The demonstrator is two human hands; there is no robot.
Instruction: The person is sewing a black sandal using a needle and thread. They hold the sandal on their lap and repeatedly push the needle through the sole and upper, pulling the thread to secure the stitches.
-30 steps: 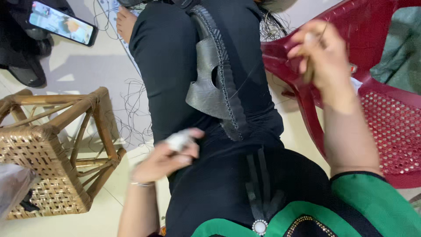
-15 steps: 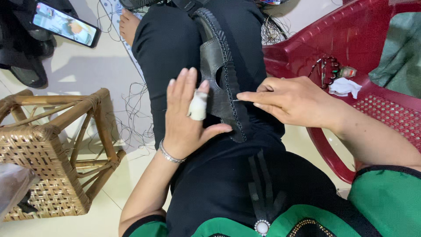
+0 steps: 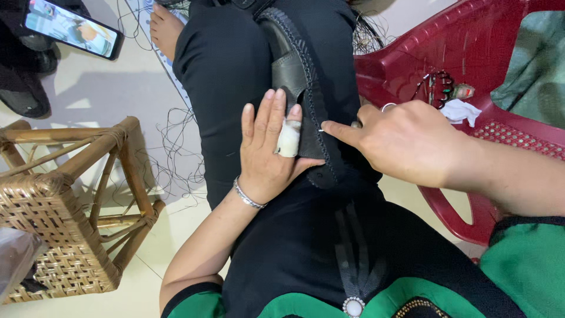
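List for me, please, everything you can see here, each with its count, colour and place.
Leather shoe piece: one, dark grey with stitched edge, on the lap.
Needle: one, thin, at the right fingertips.
Loose thread: a tangle, black, on the floor.
Cane stool: one, tan, lower left.
Plastic chair: one, red, right.
White scrap: one, on the chair seat.
Phone: one, screen lit, upper left.
Bangle: one, silver, left wrist.
Left hand: flat on the leather, one finger wrapped in white.
Right hand: pinching the needle.
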